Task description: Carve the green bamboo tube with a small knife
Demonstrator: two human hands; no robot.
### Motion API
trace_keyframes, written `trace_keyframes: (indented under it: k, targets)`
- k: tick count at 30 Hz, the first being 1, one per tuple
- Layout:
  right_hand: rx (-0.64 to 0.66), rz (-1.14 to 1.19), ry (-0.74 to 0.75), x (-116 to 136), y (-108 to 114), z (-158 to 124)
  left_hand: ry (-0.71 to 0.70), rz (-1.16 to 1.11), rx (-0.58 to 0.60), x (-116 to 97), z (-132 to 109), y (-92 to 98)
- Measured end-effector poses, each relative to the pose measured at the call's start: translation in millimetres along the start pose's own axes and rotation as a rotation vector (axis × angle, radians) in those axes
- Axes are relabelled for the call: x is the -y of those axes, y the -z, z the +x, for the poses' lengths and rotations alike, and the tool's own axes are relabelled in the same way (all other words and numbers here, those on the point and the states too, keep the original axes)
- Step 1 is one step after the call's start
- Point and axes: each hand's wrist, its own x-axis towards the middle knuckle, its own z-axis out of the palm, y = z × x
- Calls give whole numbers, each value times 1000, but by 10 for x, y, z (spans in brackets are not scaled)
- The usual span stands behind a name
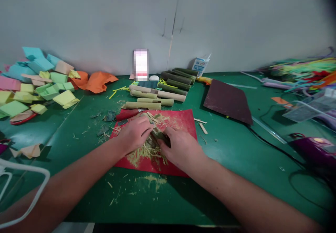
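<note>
A short bamboo tube point(158, 134) is held between my two hands above a red sheet point(183, 121). My left hand point(138, 131) is closed at the tube's far left part, its fingertips pressed together on it. My right hand point(181, 145) wraps round the near right end, thumb and fingers closed. The fingers hide much of the tube, and I cannot make out whether a small tool is in the left fingers. Pale shavings and dust point(147, 152) lie beneath the hands. Just beyond the left hand rests a red-handled knife point(130, 114).
Cut bamboo tubes point(170, 94) lie in rows behind the sheet, near a blurred upright screen point(141, 64). Folded coloured papers point(39, 86) crowd the left. A dark brown sheet point(228, 101), a cable point(273, 145) and a purple device point(315, 149) are on the right.
</note>
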Motion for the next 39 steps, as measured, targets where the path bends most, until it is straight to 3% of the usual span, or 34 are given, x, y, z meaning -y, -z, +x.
trace_keyframes:
  k: [4,9,11,14,19,28,32,39]
  targets:
    - [-12,13,10,-22,-23,10,51,-81,-76,55,3,22]
    - [-16,9,20,-28,-36,4,413,-284,-235,84,20,114]
    - [-18,8,10,-22,-32,2,539,-439,-244,50,38,139]
    - [-9,12,-4,-22,-28,3,606,-603,-209,-4,59,153]
    - [-12,-8,-12,-42,-34,4,604,-645,-206,0,32,129]
    - [-22,-18,-10,-59,-57,19,518,-391,-316,84,-1,125]
    - [-4,-20,-16,-42,-35,20,594,-425,-250,69,7,121]
    - [-10,-21,-9,-47,-31,9,460,-314,-125,65,4,119]
